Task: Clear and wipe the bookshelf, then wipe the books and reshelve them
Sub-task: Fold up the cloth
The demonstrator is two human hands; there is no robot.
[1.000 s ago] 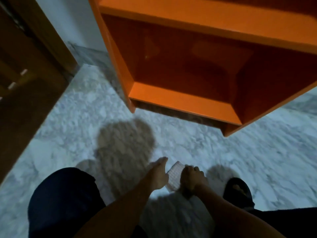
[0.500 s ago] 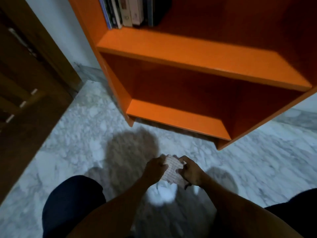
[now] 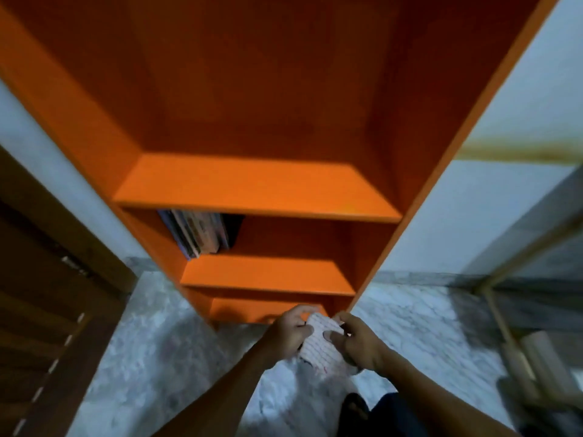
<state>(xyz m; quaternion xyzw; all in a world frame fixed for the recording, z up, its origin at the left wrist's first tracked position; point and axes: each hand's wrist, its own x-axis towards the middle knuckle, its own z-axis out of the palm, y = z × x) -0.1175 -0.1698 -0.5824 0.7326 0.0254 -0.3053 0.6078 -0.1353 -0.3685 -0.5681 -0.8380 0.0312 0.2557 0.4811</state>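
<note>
An orange bookshelf (image 3: 255, 190) stands against the wall ahead, with three shelf boards showing. Several books (image 3: 198, 233) lean at the left end of the second board. The upper board and the lowest board hold nothing I can see. In front of the bottom shelf, my left hand (image 3: 288, 332) and my right hand (image 3: 356, 340) both grip a white checked cloth (image 3: 320, 342), which hangs between them above the floor.
A dark wooden door (image 3: 47, 310) is at the left. Marble floor (image 3: 151, 357) lies below. A pale wooden frame leg (image 3: 495, 313) and blurred objects stand at the right. My dark trouser leg and sandalled foot (image 3: 356, 406) are at the bottom.
The view has swung upward from the floor to the upper shelves. My hands rose with the cloth from low near the floor to the level of the bottom shelf.
</note>
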